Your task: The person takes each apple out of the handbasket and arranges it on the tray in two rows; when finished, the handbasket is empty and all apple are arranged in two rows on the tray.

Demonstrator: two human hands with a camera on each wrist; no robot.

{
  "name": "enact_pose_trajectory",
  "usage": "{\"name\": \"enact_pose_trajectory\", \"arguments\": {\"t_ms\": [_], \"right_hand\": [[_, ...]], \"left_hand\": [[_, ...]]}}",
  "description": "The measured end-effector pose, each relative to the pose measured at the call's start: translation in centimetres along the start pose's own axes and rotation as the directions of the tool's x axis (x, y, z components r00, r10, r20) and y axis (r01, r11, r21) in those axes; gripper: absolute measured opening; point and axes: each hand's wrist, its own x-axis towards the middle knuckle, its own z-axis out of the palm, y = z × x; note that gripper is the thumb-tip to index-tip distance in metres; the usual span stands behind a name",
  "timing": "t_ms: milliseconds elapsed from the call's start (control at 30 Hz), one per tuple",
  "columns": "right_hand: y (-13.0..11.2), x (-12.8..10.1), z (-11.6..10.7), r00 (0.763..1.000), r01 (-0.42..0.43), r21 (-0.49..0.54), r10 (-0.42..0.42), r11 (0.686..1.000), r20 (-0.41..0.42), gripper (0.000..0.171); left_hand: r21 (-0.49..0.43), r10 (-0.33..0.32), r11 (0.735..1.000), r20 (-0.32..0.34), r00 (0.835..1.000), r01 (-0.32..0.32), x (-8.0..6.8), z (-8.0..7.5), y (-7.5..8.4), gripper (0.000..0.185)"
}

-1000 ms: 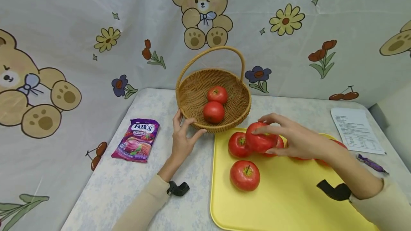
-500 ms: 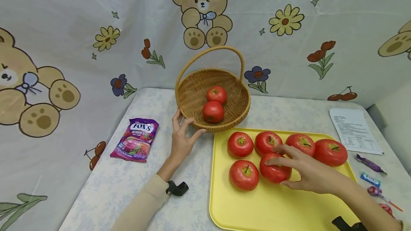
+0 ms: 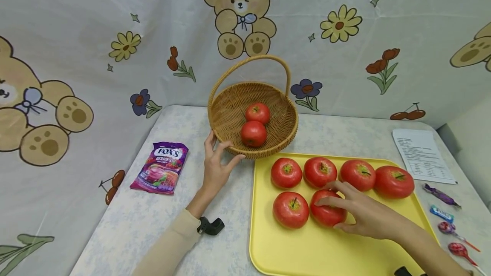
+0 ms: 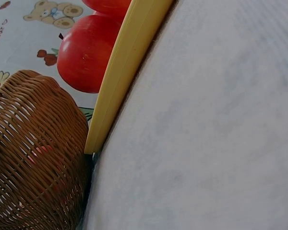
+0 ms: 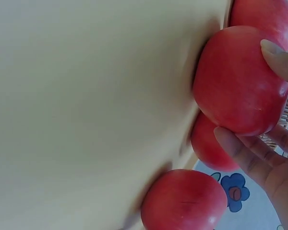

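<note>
My right hand [image 3: 362,214] grips a red apple [image 3: 326,213] low over the yellow tray [image 3: 295,250], beside another apple [image 3: 290,210] in the front row. In the right wrist view, thumb and fingers span opposite sides of the held apple [image 5: 240,81]. Several more apples [image 3: 320,171] line the tray's back. My left hand [image 3: 216,171] holds the lower left rim of a wicker basket [image 3: 230,110], which tilts with its mouth facing me. Two apples [image 3: 254,133] lie inside it. In the left wrist view, only fingertips show at the basket's woven side [image 4: 43,143].
A purple candy bag [image 3: 163,167] lies left of the basket. Right of the tray are a printed sheet [image 3: 423,155], wrapped sweets [image 3: 441,195] and lollipops [image 3: 460,250]. A bear-patterned cloth [image 3: 337,76] hangs behind the table.
My right hand has brought the apple from above the back left of the tray down and toward the front right, beside the other front apple. The left hand and basket stay put.
</note>
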Motion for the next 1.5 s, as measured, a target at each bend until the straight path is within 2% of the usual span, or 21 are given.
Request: {"name": "enact_pose_trajectory", "arguments": {"t_ms": [133, 200, 367, 533, 700, 800, 933, 1067, 1167, 1333, 1500], "right_hand": [[-0.3, 0.2, -0.1, 1.0, -0.006, -0.025, 0.007, 1.0, 0.019, 0.077], [-0.5, 0.3, -0.4, 0.998, -0.027, -0.035, 0.029, 0.999, 0.054, 0.076], [-0.9, 1.0, -2.2, 0.988, -0.082, -0.054, 0.088, 0.995, 0.123, 0.072], [-1.1, 3.0, -5.3, 0.991, -0.108, -0.059, 0.112, 0.992, 0.069, 0.064], [-0.3, 6.2, -7.4, 0.999, -0.04, -0.06, 0.04, 0.997, -0.008, 0.066], [0.4, 8.7, -7.8, 1.0, -0.009, -0.044, 0.008, 0.999, -0.009, 0.065], [1.0, 12.3, -7.8, 0.998, 0.056, -0.023, -0.056, 0.998, -0.018, 0.062], [1.8, 16.3, -7.3, 0.987, 0.155, 0.007, -0.155, 0.988, -0.051, 0.056], [2.5, 19.2, -6.7, 0.979, 0.201, 0.042, -0.2, 0.979, -0.031, 0.053], [3.6, 22.8, -5.0, 0.979, 0.173, 0.137, -0.185, 0.975, 0.083, 0.054], [5.0, 24.9, -3.3, 0.973, 0.119, 0.186, -0.152, 0.975, 0.171, 0.055]], "left_hand": [[-0.005, 0.005, 1.0, -0.004, 1.0, -0.005, 0.1, -0.1, 0.0, 0.04], [-0.002, 0.005, 1.0, -0.005, 1.0, -0.005, 0.1, -0.1, 0.0, 0.041], [-0.003, 0.005, 1.0, -0.002, 1.0, -0.005, 0.1, 0.0, -0.1, 0.041], [-0.01, 0.009, 1.0, -0.004, 1.0, -0.009, 0.1, -0.1, -0.1, 0.041], [-0.014, 0.005, 1.0, -0.001, 1.0, -0.005, 0.1, -0.1, -0.1, 0.044], [-0.015, 0.005, 1.0, -0.003, 1.0, -0.005, 0.1, 0.0, -0.1, 0.046], [-0.018, 0.015, 1.0, -0.008, 1.0, -0.015, 0.1, 0.0, -0.1, 0.045], [-0.021, 0.014, 1.0, -0.01, 1.0, -0.014, 0.2, -0.1, -0.1, 0.043], [-0.016, 0.006, 1.0, -0.005, 1.0, -0.006, 0.3, -0.2, -0.1, 0.044], [-0.003, 0.002, 1.0, 0.001, 1.0, -0.002, 0.2, -0.3, 0.2, 0.044], [0.008, 0.003, 1.0, 0.008, 1.0, -0.003, 0.0, -0.2, 0.2, 0.043]]}}
